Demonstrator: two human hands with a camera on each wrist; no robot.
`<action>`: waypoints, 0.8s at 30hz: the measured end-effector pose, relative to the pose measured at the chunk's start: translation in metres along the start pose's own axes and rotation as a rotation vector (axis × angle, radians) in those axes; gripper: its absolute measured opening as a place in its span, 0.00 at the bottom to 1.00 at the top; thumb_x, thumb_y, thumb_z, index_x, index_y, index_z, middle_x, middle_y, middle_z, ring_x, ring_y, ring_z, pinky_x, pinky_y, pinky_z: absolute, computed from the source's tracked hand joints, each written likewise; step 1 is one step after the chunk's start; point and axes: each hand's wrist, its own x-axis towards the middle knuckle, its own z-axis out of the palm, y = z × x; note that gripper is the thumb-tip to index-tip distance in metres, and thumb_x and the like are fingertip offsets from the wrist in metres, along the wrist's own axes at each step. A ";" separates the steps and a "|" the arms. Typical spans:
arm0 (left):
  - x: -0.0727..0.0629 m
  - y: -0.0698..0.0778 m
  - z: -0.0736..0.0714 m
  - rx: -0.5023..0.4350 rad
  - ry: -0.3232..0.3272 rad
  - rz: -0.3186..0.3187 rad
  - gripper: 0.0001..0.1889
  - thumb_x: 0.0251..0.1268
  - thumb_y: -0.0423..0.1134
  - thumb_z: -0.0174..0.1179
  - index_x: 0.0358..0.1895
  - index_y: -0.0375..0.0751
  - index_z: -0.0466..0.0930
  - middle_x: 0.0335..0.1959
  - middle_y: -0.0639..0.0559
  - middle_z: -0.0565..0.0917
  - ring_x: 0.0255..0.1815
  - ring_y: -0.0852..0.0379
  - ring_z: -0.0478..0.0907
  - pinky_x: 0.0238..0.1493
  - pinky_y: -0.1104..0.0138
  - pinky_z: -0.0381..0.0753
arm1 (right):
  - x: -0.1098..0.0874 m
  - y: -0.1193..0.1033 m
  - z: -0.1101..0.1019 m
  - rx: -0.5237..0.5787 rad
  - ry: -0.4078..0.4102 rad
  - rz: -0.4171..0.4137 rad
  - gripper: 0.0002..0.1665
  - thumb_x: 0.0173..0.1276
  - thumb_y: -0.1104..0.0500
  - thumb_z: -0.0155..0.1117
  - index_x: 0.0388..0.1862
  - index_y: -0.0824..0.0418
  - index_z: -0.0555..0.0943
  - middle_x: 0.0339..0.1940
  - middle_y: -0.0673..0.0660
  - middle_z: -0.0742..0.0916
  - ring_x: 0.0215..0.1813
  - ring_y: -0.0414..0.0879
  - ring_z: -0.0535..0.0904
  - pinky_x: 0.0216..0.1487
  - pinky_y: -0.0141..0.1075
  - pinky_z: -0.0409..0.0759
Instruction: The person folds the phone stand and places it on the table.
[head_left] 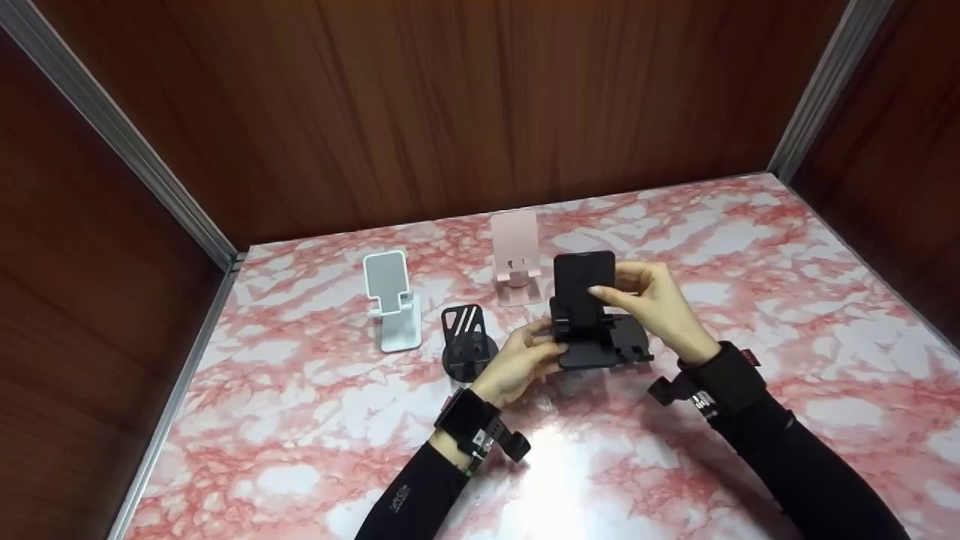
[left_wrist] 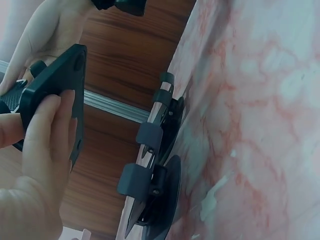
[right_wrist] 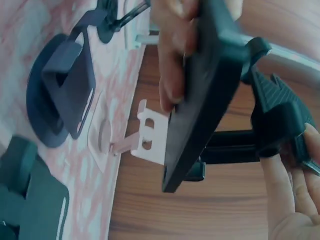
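Both hands hold a black phone stand [head_left: 582, 277], raised off the marbled table. My left hand [head_left: 520, 362] grips its flat base [left_wrist: 62, 85] at the side, thumb on one face and fingers on the other. With thumb and fingers, my right hand [head_left: 664, 311] pinches the edge of the upright backrest. A short double arm [right_wrist: 230, 146] joins base and backrest in the right wrist view. Another black stand [head_left: 636, 337] is on the table, partly hidden behind the held one. Just beyond the left hand is a black stand with slanted slots [head_left: 466, 334].
A white phone stand [head_left: 400, 330] stands further left, and a pink one [head_left: 515, 238] is behind the held stand. Brown wood-grain panels [head_left: 480, 112] rise at the back and both sides, with metal posts [head_left: 814, 90] at the corners.
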 end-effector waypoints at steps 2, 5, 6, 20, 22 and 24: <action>0.000 0.000 0.000 -0.017 -0.005 -0.002 0.24 0.64 0.20 0.51 0.64 0.25 0.63 0.49 0.39 0.82 0.40 0.56 0.82 0.45 0.66 0.84 | 0.001 -0.001 0.000 -0.058 0.013 -0.011 0.12 0.64 0.65 0.69 0.44 0.71 0.84 0.37 0.60 0.88 0.39 0.45 0.85 0.42 0.33 0.84; -0.001 0.001 0.001 -0.038 -0.009 -0.001 0.24 0.64 0.19 0.50 0.64 0.23 0.63 0.50 0.37 0.82 0.41 0.55 0.82 0.48 0.64 0.83 | 0.003 -0.002 0.000 -0.098 0.043 -0.018 0.14 0.62 0.65 0.71 0.45 0.70 0.81 0.37 0.58 0.87 0.42 0.43 0.83 0.43 0.30 0.82; -0.001 0.001 0.001 -0.040 -0.009 0.000 0.23 0.64 0.19 0.50 0.64 0.23 0.63 0.50 0.36 0.81 0.41 0.55 0.83 0.49 0.63 0.83 | 0.004 -0.002 0.000 -0.103 0.050 -0.019 0.17 0.61 0.65 0.72 0.47 0.70 0.80 0.39 0.58 0.86 0.44 0.43 0.82 0.45 0.29 0.80; -0.007 0.005 0.002 -0.019 -0.019 -0.024 0.24 0.63 0.20 0.51 0.64 0.24 0.65 0.49 0.38 0.82 0.39 0.55 0.83 0.45 0.67 0.84 | 0.014 -0.006 -0.012 0.037 -0.199 0.076 0.26 0.63 0.66 0.70 0.59 0.71 0.76 0.48 0.62 0.85 0.48 0.50 0.84 0.47 0.41 0.84; -0.007 0.005 0.002 -0.011 -0.022 -0.024 0.24 0.63 0.20 0.51 0.64 0.24 0.65 0.48 0.38 0.83 0.38 0.56 0.83 0.44 0.68 0.84 | 0.014 -0.007 -0.013 0.023 -0.202 0.081 0.24 0.62 0.66 0.70 0.56 0.72 0.77 0.46 0.62 0.86 0.46 0.49 0.84 0.45 0.40 0.85; -0.007 0.004 0.002 -0.008 -0.022 -0.022 0.23 0.63 0.21 0.51 0.63 0.24 0.65 0.48 0.38 0.83 0.38 0.56 0.83 0.44 0.68 0.84 | 0.014 -0.007 -0.014 0.009 -0.208 0.073 0.23 0.61 0.66 0.71 0.55 0.73 0.78 0.45 0.62 0.86 0.45 0.49 0.85 0.44 0.40 0.85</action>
